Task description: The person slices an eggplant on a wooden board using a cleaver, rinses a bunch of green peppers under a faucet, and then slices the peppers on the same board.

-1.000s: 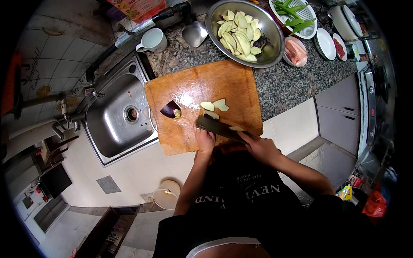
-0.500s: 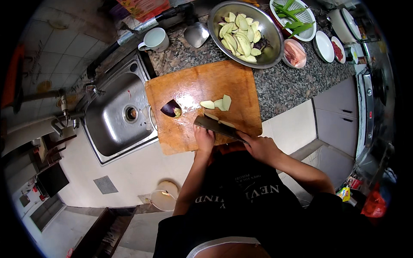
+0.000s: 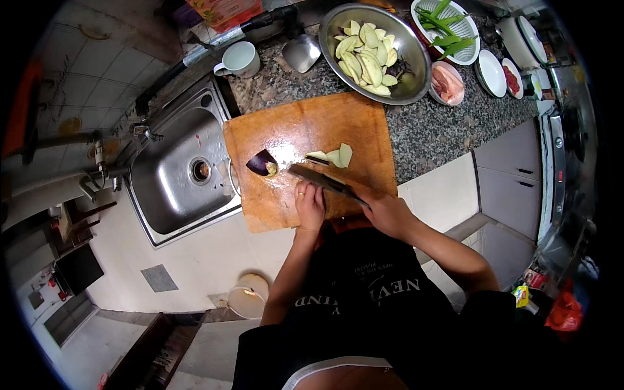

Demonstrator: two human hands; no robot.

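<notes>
The pale eggplant slices (image 3: 331, 156) lie in a small cluster near the middle of the wooden cutting board (image 3: 305, 130), one of them propped up on edge. Half a second ago they sat a little looser; now they are bunched together just beyond the knife's tip, which suggests the blade has been nudging them into a heap. The cleaver (image 3: 322, 179) lies low across the board, slanting from the slices toward the right hand (image 3: 383, 211), which is closed around its handle. The left hand (image 3: 310, 201) rests flat on the near part of the board, fingers together, holding nothing; it has drawn back from the cut pieces. The purple eggplant end (image 3: 262, 162) sits apart to the left, where it was a second ago, untouched. My guess is that this batch is cut and being gathered. Beyond the board on the granite counter (image 3: 442, 130) stands a steel bowl (image 3: 416, 52) already heaped with similar slices; the sink (image 3: 162, 188) lies left.
</notes>
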